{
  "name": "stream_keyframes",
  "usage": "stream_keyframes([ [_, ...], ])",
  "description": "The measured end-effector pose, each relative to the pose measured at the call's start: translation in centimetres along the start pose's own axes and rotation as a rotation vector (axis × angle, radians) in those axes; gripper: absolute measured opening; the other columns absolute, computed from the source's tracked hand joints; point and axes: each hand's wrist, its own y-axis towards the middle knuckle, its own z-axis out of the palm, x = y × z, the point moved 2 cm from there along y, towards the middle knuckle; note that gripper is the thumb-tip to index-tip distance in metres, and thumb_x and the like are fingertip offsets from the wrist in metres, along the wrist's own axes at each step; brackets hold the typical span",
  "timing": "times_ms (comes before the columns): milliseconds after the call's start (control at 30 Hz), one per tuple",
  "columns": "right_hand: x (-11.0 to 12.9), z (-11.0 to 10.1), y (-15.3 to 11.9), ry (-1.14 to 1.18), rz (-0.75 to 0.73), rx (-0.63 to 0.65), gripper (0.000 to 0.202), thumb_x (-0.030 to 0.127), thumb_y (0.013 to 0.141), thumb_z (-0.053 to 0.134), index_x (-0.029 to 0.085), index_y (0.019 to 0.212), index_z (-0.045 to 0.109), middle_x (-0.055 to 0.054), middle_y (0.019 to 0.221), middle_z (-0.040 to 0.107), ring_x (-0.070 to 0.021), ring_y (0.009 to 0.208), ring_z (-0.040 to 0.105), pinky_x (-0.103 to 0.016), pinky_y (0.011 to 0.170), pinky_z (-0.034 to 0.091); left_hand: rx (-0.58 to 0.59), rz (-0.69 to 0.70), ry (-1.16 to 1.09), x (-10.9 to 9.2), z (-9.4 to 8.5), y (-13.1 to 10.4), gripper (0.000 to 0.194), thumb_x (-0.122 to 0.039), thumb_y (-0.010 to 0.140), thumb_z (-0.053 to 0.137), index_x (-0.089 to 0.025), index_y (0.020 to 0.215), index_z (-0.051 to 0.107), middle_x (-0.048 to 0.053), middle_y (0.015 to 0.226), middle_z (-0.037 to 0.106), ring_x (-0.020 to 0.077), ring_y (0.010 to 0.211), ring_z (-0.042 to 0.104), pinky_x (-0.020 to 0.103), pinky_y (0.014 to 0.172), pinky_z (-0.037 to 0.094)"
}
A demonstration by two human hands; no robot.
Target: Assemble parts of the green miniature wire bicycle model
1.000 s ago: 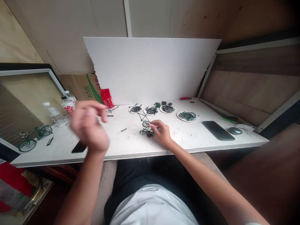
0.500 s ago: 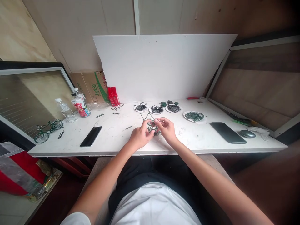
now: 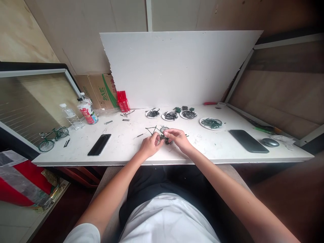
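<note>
A dark green model bicycle frame (image 3: 155, 129) is between my hands over the front middle of the table. My left hand (image 3: 149, 146) is closed, thumb and fingers pinched on the frame's lower part. From the other side my right hand (image 3: 179, 140) pinches at the frame too, its fingertips close to the left ones. Whatever small part sits between the fingertips is too small to make out. Just behind the right fingers a small spoked wheel (image 3: 164, 128) shows, and more dark parts lie under the hands, partly hidden. A thin screwdriver-like rod (image 3: 140, 135) lies left of the frame.
Plates of small dark parts (image 3: 153, 113) stand at the back, with a plate of green parts (image 3: 211, 123) to their right. Left are a finished model bicycle (image 3: 53, 138), a phone (image 3: 99, 145) and bottles (image 3: 87, 111). Right are a dark flat device (image 3: 248, 141) and a mouse (image 3: 270, 142).
The bicycle frame has tilted and swung left and lower between my fingers. Both hands have come slightly closer together, and the camera view has shifted a little.
</note>
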Motion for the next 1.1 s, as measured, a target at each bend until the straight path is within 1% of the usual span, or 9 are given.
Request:
stream_keyframes([
  [100, 0.3, -0.1, -0.1, -0.011, 0.011, 0.052, 0.047, 0.065, 0.076, 0.091, 0.024, 0.099, 0.085, -0.006, 0.102, 0.079, -0.0220, 0.086, 0.068, -0.035, 0.072, 0.057, -0.046, 0.017, -0.012, 0.4, 0.4, 0.0, 0.022, -0.046, 0.100, 0.063, -0.026, 0.108, 0.059, -0.003, 0.079, 0.070, 0.0167, 0.066, 0.065, 0.028, 0.067, 0.044],
  [267, 0.6, -0.6, 0.0, -0.055, -0.015, 0.083, 0.046, 0.065, 0.078, 0.089, 0.024, 0.099, 0.085, -0.008, 0.110, 0.079, -0.0222, 0.087, 0.068, -0.036, 0.073, 0.058, -0.065, 0.062, -0.015, 0.4, 0.6, 0.0, 0.025, -0.042, 0.102, 0.065, -0.026, 0.121, 0.061, -0.001, 0.093, 0.079, 0.0164, 0.071, 0.070, 0.028, 0.070, 0.048],
  [433, 0.3, -1.4, 0.6, -0.081, -0.029, 0.105, 0.050, 0.064, 0.075, 0.091, 0.023, 0.101, 0.085, -0.009, 0.111, 0.081, -0.0224, 0.085, 0.069, -0.036, 0.071, 0.058, -0.077, 0.064, -0.037, 1.0, 1.0, 0.1, 0.017, -0.034, 0.102, 0.063, -0.024, 0.117, 0.063, 0.001, 0.087, 0.077, 0.0166, 0.069, 0.068, 0.028, 0.069, 0.049],
  [567, 0.1, -2.3, 1.1, -0.135, -0.048, 0.091, 0.049, 0.066, 0.081, 0.087, 0.024, 0.107, 0.084, -0.010, 0.117, 0.081, -0.0267, 0.094, 0.073, -0.038, 0.073, 0.060, -0.124, 0.089, 0.018, 1.7, 1.4, 0.2, 0.013, -0.027, 0.104, 0.055, -0.023, 0.115, 0.063, 0.001, 0.081, 0.073, 0.0174, 0.067, 0.066, 0.028, 0.066, 0.046],
  [700, -0.5, -2.9, 1.2, -0.430, -0.197, 0.090, 0.045, 0.067, 0.093, 0.075, 0.024, 0.104, 0.084, -0.012, 0.115, 0.081, -0.0336, 0.109, 0.072, -0.048, 0.090, 0.060, -0.158, 0.077, 0.048, 2.0, 1.4, 0.3, 0.016, -0.031, 0.106, 0.054, -0.024, 0.118, 0.061, 0.002, 0.084, 0.074, 0.0191, 0.072, 0.070, 0.027, 0.066, 0.045],
  [800, -1.2, -2.8, 1.0, -0.688, -0.370, 0.173, 0.043, 0.065, 0.097, 0.071, 0.026, 0.110, 0.084, -0.013, 0.113, 0.080, -0.0374, 0.120, 0.066, -0.055, 0.104, 0.055, -0.153, 0.076, 0.052, 2.0, 1.2, 0.2, 0.018, -0.038, 0.109, 0.052, -0.024, 0.116, 0.061, 0.002, 0.082, 0.074, 0.0197, 0.073, 0.071, 0.027, 0.064, 0.044],
  [933, -2.6, -2.5, 0.9, -0.826, -0.534, 0.247, 0.053, 0.068, 0.088, 0.081, 0.027, 0.121, 0.082, -0.014, 0.124, 0.077, -0.0399, 0.128, 0.060, -0.059, 0.110, 0.052, -0.154, 0.056, 0.073, 1.8, 1.0, 0.1, 0.023, -0.044, 0.110, 0.050, -0.024, 0.111, 0.061, 0.003, 0.081, 0.074, 0.0203, 0.074, 0.073, 0.027, 0.064, 0.044],
  [1033, -3.3, -2.7, 1.0, -0.872, -0.559, 0.223, 0.063, 0.072, 0.083, 0.084, 0.027, 0.127, 0.081, -0.016, 0.131, 0.073, -0.0410, 0.130, 0.057, -0.060, 0.111, 0.051, -0.153, 0.038, 0.093, 1.5, 0.9, 0.1, 0.025, -0.046, 0.110, 0.050, -0.024, 0.108, 0.060, 0.003, 0.082, 0.075, 0.0212, 0.076, 0.074, 0.027, 0.064, 0.044],
  [1100, -3.6, -2.8, 1.1, -0.890, -0.558, 0.219, 0.062, 0.071, 0.084, 0.083, 0.025, 0.126, 0.081, -0.016, 0.131, 0.072, -0.0407, 0.130, 0.056, -0.060, 0.111, 0.051, -0.147, 0.033, 0.098, 1.3, 0.9, 0.0, 0.027, -0.048, 0.110, 0.049, -0.023, 0.106, 0.060, 0.004, 0.082, 0.075, 0.0215, 0.076, 0.074, 0.028, 0.064, 0.044],
])
